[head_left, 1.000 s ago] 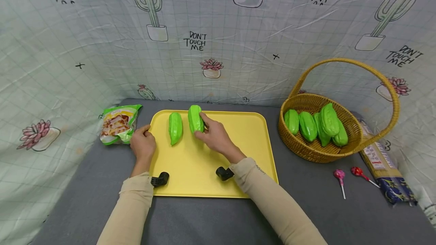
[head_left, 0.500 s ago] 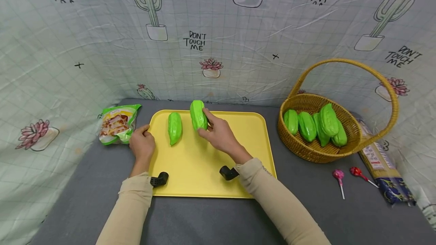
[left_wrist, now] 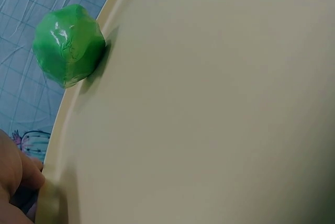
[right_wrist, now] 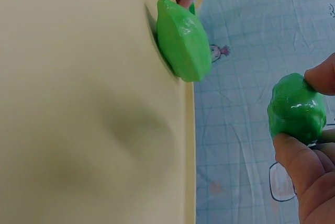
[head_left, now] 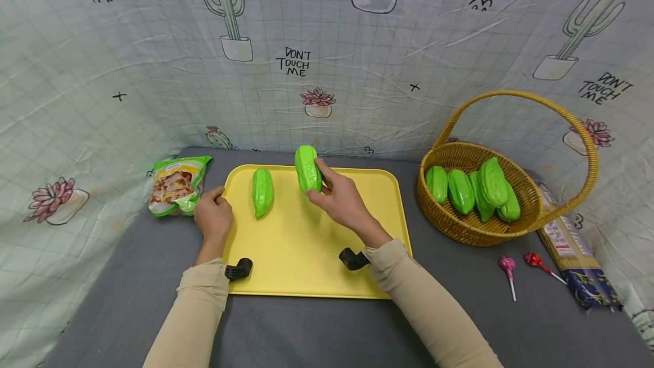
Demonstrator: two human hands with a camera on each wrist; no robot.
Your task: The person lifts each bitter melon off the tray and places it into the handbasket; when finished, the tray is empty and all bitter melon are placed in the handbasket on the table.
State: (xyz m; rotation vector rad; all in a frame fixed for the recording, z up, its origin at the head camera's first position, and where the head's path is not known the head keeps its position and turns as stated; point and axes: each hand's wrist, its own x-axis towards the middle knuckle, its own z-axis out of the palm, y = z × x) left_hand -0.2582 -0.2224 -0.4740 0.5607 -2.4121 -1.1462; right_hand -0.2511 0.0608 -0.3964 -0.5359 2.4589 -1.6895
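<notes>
In the head view my right hand [head_left: 343, 196] pinches a shiny green ridged star fruit [head_left: 308, 168] between thumb and fingers, raised above the back part of the yellow tray [head_left: 286, 260]. The right wrist view shows the lobed end of this star fruit [right_wrist: 296, 108] between the fingertips, apart from the tray. A second star fruit [head_left: 263, 193] lies on the tray at the left, pointed end toward me. My left hand [head_left: 213, 219] grips the tray's left rim with curled fingers; its fingers [left_wrist: 31, 174] touch the edge in the left wrist view.
A wicker basket [head_left: 462, 234] with a tall handle, holding several green star fruits [head_left: 461, 191], stands at the right. Two lollipops [head_left: 507, 266] and a long packet [head_left: 577, 254] lie by it. A green snack bag [head_left: 177, 186] is beside my left hand. A patterned curtain [head_left: 357, 72] hangs behind.
My right hand has lifted the star fruit off the tray and carried it slightly to the right. The left hand has stayed at the tray's rim.
</notes>
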